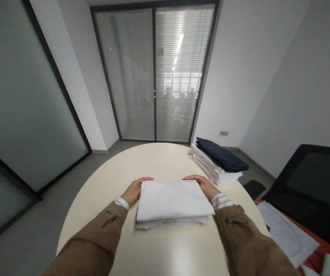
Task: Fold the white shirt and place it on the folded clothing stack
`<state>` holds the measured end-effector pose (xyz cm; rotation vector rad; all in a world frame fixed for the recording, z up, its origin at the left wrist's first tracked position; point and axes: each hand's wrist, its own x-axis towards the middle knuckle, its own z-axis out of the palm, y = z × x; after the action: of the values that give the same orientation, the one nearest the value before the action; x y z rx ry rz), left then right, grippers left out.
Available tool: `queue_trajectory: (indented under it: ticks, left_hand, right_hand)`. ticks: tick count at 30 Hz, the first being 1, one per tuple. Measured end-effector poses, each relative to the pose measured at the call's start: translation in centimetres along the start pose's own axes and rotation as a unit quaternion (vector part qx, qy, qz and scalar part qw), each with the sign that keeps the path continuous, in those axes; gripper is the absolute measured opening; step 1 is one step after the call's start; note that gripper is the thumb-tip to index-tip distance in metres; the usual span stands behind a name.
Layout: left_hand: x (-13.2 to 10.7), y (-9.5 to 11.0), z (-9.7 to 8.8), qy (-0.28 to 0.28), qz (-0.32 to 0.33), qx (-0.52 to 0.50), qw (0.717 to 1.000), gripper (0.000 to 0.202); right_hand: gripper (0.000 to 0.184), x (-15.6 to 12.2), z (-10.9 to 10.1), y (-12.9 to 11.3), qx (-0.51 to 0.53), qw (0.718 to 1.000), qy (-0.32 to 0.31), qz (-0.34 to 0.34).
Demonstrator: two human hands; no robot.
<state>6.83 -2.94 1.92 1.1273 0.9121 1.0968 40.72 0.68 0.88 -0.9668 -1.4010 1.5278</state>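
Your left hand (134, 191) and right hand (201, 184) are spread wide, cupping the side edges of a folded white cloth (174, 202), light and soft, best held along its folds. It is lying on the round tabletop (165, 165); beyond it, rightward, folded navy fabric (221, 156) is topping a white stack (213, 172).

We see a white folded cloth (172, 203) at six o'clock on a cream round table (165, 161), between tan jacket sleeves (96, 234) with grey-striped white cuffs (221, 201). At two o'clock, a navy garment (222, 155) tops a white stack (211, 174).
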Motion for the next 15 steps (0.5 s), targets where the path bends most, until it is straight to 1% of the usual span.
queue_trajectory:
  ticks: [2, 4, 7, 9, 12, 15]
  left_hand:
    - [0.1, -0.1, 0.0, -0.001, -0.006, -0.015, 1.000, 0.043]
    - [0.2, 0.0, 0.1, -0.002, -0.022, -0.047, 0.999, 0.039]
    - [0.1, 0.3, 0.3, 0.007, -0.037, -0.110, 0.993, 0.025]
    - [0.1, 0.4, 0.5, 0.028, -0.038, -0.138, 0.989, 0.015]
    - [0.0, 0.4, 0.9, 0.059, -0.050, -0.153, 0.985, 0.013]
    - [0.0, 0.4, 1.2, 0.079, -0.064, -0.160, 0.982, 0.014]
  right_hand:
    - [0.042, -0.2, 0.1, 0.2, 0.013, 1.000, 0.013, 0.021]
    - [0.037, -0.4, 0.0, 0.2, 0.022, 0.999, 0.024, 0.028]
    - [0.023, -0.3, -0.1, 0.0, 0.034, 0.999, 0.024, 0.013]
    - [0.019, 0.0, -0.4, -0.1, 0.035, 0.999, 0.012, 0.000]
    - [0.021, 0.4, -0.8, 0.2, 0.023, 1.000, -0.004, -0.020]
    - [0.028, 0.7, -1.0, 0.5, -0.006, 1.000, -0.004, -0.027]
